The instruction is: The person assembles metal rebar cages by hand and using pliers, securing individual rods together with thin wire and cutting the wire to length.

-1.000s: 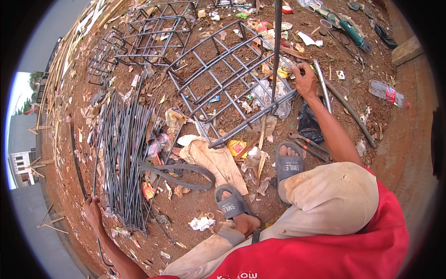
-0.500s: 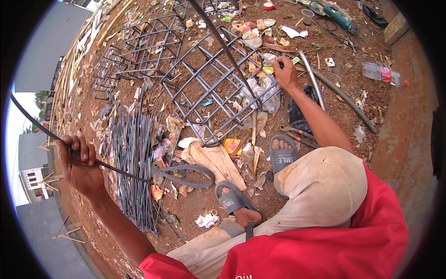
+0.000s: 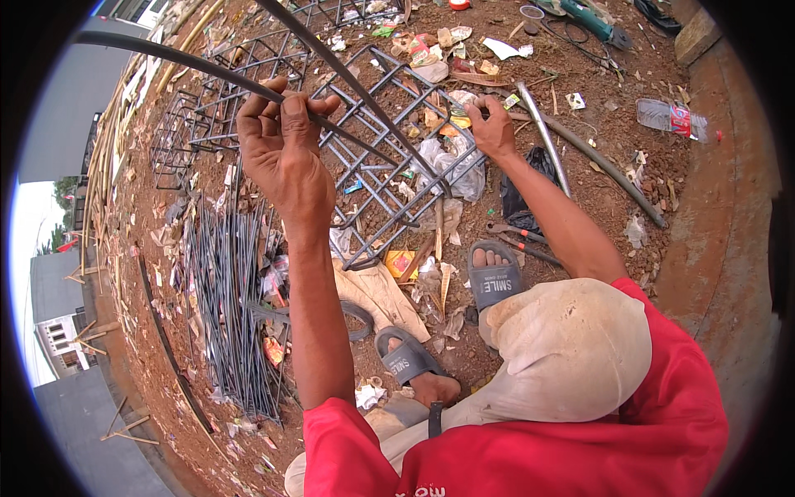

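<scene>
My left hand [image 3: 286, 157] is raised at upper centre, closed around a long dark steel rod [image 3: 178, 56]. The rod slants down to the right, its lower end over a welded-looking or tied rebar grid [image 3: 373, 137]. Another dark steel rod [image 3: 348, 79] crosses above the grid and reaches down near its lower right side. My right hand [image 3: 494, 128] is beside the grid's right corner, fingers curled and thumb against them. What it pinches, if anything, is too small to make out.
A bundle of thin rods [image 3: 236, 306] lies at left. More rebar frames [image 3: 240, 87] stand behind. Near my sandalled feet are red-handled pliers [image 3: 522, 236] and a flat cloth [image 3: 381, 294]. Further right are a metal pipe [image 3: 542, 137], plastic bottle [image 3: 667, 120] and teal angle grinder [image 3: 596, 23].
My left hand has moved right and up from the far left, bringing its rod over the grid. My right hand stays by the grid's right corner. The view has shifted slightly.
</scene>
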Motion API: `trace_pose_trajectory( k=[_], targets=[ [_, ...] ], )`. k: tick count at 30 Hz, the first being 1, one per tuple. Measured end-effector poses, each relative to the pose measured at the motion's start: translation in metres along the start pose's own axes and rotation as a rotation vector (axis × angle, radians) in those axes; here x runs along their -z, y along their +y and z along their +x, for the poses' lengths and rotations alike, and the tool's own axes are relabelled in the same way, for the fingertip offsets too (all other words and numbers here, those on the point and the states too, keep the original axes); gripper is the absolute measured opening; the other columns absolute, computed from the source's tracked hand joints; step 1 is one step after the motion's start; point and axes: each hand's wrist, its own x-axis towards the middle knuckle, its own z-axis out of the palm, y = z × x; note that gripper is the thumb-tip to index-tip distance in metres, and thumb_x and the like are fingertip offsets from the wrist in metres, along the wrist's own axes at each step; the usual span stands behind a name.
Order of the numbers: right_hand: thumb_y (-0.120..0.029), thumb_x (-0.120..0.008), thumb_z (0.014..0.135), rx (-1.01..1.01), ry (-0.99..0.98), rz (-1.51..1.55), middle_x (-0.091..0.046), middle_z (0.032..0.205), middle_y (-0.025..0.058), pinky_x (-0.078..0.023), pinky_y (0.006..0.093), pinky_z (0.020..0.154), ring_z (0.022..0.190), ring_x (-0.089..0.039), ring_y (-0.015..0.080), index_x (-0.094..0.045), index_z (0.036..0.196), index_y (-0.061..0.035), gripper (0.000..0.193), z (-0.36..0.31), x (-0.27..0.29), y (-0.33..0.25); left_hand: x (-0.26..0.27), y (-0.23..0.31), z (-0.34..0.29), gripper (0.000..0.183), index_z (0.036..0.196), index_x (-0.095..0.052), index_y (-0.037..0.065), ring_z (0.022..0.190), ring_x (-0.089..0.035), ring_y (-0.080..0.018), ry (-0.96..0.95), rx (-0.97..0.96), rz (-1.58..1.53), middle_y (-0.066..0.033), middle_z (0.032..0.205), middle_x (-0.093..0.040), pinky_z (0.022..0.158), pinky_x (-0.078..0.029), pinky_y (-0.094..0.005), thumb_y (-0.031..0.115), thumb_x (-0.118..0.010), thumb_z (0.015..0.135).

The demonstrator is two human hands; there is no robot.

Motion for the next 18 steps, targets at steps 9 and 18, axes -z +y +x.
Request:
trace_pose_trajectory(
  k=[9,18],
  targets=[
    [-0.026,-0.068,0.091,-0.075,-0.052,0.019,-0.063,0.081,0.0167,-0.048,0.0420,0.071,0.076,-0.061,0.0328,-0.060,0.088,-0.0009,0.027,0.001,0.002,-0.001,-0.002,-0.017,-0.006,0.024,0.120,-0.045,-0.004,0.083,-0.069,-0.0196,0.006,0.000,0.034,-0.0136,0.103,-0.058,0.082,-0.065,-0.0391,0.005,-0.055,0.101],
    [-0.027,-0.067,0.091,-0.098,-0.033,0.029,-0.064,0.081,0.0156,-0.049,0.0409,0.070,0.074,-0.062,0.0306,-0.061,0.086,-0.0016,0.027,0.001,0.001,-0.001,0.003,-0.037,-0.008,0.025,0.119,-0.043,0.001,0.085,-0.069,-0.0220,0.026,0.000,0.060,-0.0123,0.101,-0.058,0.083,-0.064,-0.0440,0.005,-0.058,0.100]
  ],
)
